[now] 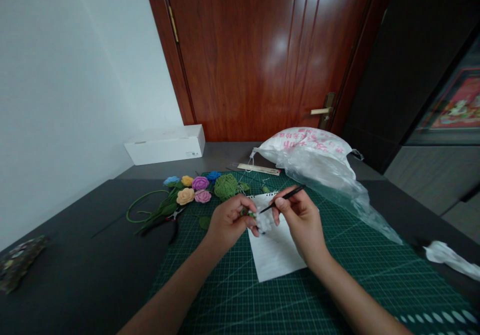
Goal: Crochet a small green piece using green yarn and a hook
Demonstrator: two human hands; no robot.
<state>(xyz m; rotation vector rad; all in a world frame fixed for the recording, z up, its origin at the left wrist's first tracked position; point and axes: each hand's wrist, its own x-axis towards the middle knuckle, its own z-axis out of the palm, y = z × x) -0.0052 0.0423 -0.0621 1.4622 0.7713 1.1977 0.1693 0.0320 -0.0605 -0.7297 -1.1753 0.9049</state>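
My left hand point(234, 217) pinches a small green crocheted piece point(247, 213), mostly covered by the fingers. Against it sits a clump of white fluffy stuffing point(264, 223). My right hand point(300, 218) is closed around a slim black tool point(284, 198), possibly tweezers; its thin tip points left and reaches the green piece and the white fluff. Both hands are above a sheet of white paper point(275, 257), which lies on a green cutting mat point(221, 285). A ball of green yarn point(225, 187) lies just beyond my left hand.
Crocheted flowers point(200, 183) on green stems and black-handled pliers point(172, 220) lie left of the mat. A white box point(165, 145) stands at the back left. Behind are a wooden ruler point(258, 169) and a large plastic bag point(315, 150) of white material. Crumpled white plastic point(450, 259) lies far right.
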